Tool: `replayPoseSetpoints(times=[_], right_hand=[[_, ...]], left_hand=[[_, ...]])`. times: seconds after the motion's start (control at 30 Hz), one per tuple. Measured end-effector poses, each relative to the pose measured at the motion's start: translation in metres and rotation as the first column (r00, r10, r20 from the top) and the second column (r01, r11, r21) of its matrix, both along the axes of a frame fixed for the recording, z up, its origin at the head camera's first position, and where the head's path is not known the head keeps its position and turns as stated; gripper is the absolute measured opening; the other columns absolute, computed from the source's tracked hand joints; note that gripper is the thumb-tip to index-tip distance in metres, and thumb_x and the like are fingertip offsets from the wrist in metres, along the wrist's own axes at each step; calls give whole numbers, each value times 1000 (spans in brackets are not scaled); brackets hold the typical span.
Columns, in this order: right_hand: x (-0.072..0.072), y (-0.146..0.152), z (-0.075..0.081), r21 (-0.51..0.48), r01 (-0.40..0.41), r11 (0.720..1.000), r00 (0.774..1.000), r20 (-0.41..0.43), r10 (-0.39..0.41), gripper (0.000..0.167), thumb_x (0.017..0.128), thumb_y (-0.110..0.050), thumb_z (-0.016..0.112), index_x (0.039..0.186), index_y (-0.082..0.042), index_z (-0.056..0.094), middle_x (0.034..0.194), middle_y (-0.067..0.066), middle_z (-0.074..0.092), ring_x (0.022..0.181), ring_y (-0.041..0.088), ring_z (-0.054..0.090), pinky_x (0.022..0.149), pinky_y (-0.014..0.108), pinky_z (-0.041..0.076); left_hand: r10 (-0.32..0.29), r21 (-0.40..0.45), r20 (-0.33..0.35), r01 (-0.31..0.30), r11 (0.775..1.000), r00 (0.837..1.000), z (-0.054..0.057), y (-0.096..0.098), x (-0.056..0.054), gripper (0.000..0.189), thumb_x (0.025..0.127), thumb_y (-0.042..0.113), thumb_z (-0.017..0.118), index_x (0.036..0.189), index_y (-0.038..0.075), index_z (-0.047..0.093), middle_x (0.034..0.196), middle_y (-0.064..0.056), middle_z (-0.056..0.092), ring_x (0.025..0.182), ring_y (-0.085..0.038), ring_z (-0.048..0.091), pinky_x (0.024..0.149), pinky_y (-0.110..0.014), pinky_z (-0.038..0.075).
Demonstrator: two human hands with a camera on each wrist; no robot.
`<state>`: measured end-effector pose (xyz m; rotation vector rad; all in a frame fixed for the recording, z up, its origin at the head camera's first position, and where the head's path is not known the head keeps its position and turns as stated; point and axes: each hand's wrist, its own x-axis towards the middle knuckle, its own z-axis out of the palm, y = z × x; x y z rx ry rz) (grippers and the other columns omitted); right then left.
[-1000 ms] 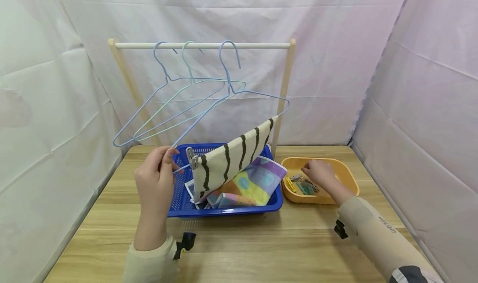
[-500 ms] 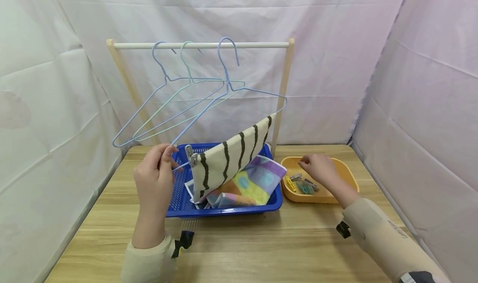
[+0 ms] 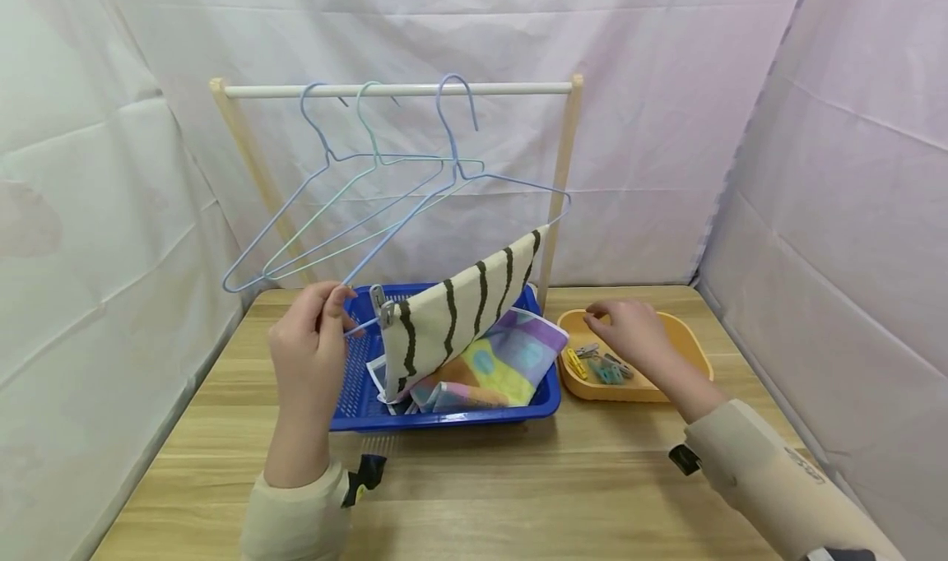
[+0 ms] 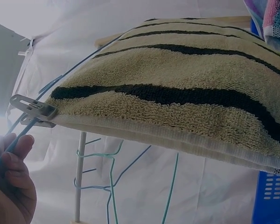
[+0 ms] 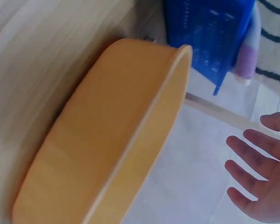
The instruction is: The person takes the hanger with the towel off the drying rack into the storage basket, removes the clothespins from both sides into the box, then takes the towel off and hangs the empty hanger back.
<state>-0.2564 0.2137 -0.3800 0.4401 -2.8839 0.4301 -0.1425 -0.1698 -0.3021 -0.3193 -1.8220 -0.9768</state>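
Observation:
My left hand (image 3: 311, 339) grips the lower left corner of a blue wire hanger (image 3: 400, 230). Over the hanger's bottom bar is folded a cream towel (image 3: 462, 310) with dark wavy stripes. A grey clothespin (image 4: 35, 109) pinches the towel's near end onto the bar, just past my fingers in the left wrist view. My right hand (image 3: 633, 331) is over the orange tray (image 3: 685, 355), fingers apart and nothing seen between them in the right wrist view. Several clothespins (image 3: 609, 370), teal, grey and yellow, lie in the tray near its left side.
A blue basket (image 3: 444, 419) with a colourful towel (image 3: 518, 351) stands below the hanger. Behind it rises a rack with a white rail (image 3: 518, 89), from which another blue hanger (image 3: 252, 257) and a green hanger (image 3: 311, 222) hang. Cloth walls enclose the wooden table (image 3: 481, 495).
My right hand has risen and drawn slightly left, off the clothespins toward the back of the tray. The held hanger and striped towel have barely shifted.

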Motion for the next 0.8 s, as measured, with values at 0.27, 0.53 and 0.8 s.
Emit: replayPoseSetpoints(times=[0.27, 0.53, 0.8], right_hand=[[14, -14, 15, -7, -67, 998, 990, -125, 65, 23, 95, -27, 63, 101, -9, 75, 97, 7, 73, 94, 32, 63, 87, 54, 43], [28, -35, 30, -20, -182, 983, 927, -337, 165, 17, 91, -23, 68, 96, -9, 75, 92, 5, 73, 92, 29, 62, 88, 51, 44], [38, -59, 38, -26, -354, 935, 744, -613, 265, 11, 85, -14, 72, 91, -5, 74, 84, 8, 71, 83, 31, 63, 78, 49, 47]], left_hand=[[-10, -8, 4, 10, 1000, 1000, -3, 0, -4, 13, 96, -2, 57, 86, -6, 63, 59, -11, 57, 47, -24, 58, 46, -10, 39], [-3, 1, 4, 3, 1000, 1000, -7, -2, -2, 13, 96, -1, 57, 86, -7, 63, 57, -12, 58, 45, -24, 56, 44, -11, 36], [-4, 14, 10, 4, 1000, 1000, -8, -3, -2, 13, 96, -1, 57, 87, -7, 64, 58, -12, 58, 46, -23, 56, 45, -10, 38]])
